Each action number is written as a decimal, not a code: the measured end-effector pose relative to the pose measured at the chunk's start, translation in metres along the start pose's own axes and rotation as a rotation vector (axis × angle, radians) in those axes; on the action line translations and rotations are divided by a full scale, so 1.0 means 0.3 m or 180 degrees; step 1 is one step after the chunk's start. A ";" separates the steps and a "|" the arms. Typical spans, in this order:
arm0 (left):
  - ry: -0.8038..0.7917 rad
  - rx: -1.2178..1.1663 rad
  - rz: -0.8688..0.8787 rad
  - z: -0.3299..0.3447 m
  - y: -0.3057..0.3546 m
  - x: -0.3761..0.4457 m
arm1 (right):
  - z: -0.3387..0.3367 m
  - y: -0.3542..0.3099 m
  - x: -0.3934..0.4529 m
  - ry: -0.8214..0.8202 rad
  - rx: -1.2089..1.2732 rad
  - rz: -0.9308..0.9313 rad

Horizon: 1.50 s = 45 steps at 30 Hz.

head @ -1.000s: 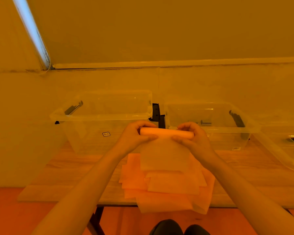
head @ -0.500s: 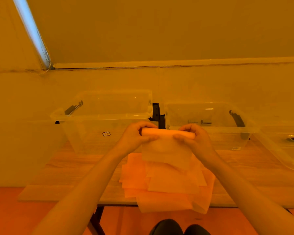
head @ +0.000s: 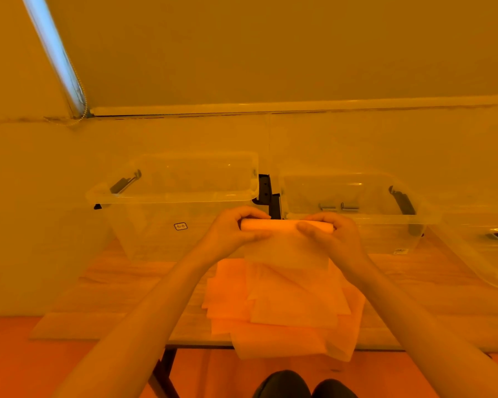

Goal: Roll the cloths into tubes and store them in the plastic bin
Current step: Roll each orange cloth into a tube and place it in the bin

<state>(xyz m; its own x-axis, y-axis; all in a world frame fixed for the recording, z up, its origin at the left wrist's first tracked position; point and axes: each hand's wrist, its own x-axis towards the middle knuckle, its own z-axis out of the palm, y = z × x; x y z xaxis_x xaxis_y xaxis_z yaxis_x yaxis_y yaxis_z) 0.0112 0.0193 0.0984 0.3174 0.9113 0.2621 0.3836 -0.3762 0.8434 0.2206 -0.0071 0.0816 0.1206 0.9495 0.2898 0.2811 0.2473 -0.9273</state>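
Cloth (head: 285, 248) was held above the table's (head: 112, 285) middle, top rolled into a tube, tail hanging loose. Stack (head: 282, 305) below unrolled; both bins (head: 184, 196) looked empty of rolls. Left hand (head: 230, 234) and right hand (head: 334, 237) curled around the tube's ends, pinching it.

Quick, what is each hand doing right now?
Left hand: grips the cloth roll at its left end.
Right hand: grips its right end.
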 end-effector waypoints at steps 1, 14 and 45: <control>-0.0009 -0.0017 -0.0018 0.001 0.003 0.000 | -0.002 0.001 -0.002 -0.0033 -0.0024 -0.0003; -0.0066 -0.0035 -0.0033 0.003 0.009 -0.008 | -0.007 -0.001 -0.005 0.0035 -0.0073 0.0025; 0.0104 -0.0033 -0.0183 -0.018 0.019 -0.031 | 0.000 -0.005 -0.015 -0.0080 0.0313 0.0398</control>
<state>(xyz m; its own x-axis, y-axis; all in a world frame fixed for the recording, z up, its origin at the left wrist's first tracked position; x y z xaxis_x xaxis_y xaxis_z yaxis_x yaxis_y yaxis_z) 0.0057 0.0096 0.1032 0.2664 0.9365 0.2282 0.3913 -0.3214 0.8623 0.2196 -0.0118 0.0817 0.1246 0.9783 0.1657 0.1706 0.1434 -0.9749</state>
